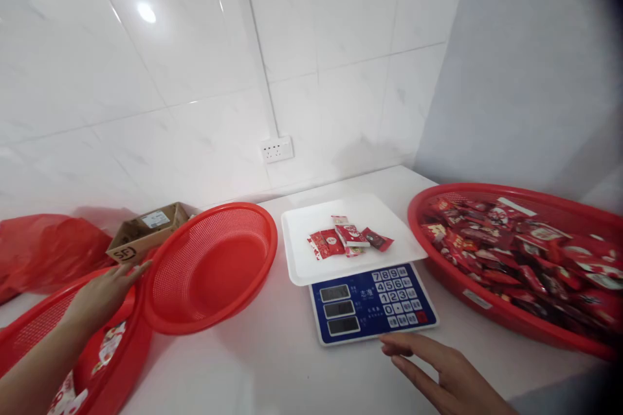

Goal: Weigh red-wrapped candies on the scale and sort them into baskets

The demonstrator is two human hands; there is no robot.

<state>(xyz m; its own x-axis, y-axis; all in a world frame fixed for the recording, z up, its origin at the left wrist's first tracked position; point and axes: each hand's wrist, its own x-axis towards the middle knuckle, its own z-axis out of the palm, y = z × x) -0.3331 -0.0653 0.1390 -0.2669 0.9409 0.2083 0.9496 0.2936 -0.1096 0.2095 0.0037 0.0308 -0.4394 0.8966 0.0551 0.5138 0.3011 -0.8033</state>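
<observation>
My left hand point(104, 295) reaches over a red plastic basket point(131, 363) at the lower left, its fingers stretched out by the rim of a second, empty red basket point(263, 279); whether it touches that rim I cannot tell. Nothing shows in it. Just in front of the blue digital scale point(370, 324) is my right hand point(448, 366), fingers extended and holding nothing. On the scale's white tray point(302, 227) lie several small red candy packets point(350, 235). White and red printed packets point(111, 343) lie in the lower-left basket, partly hidden by my arm.
A large red basket point(487, 305) heaped with red-wrapped packets point(525, 253) stands at the right. Behind the left baskets are a cardboard box point(146, 233) and a red plastic bag point(48, 249). A tiled wall with a socket point(277, 150) rises behind the white table point(233, 369).
</observation>
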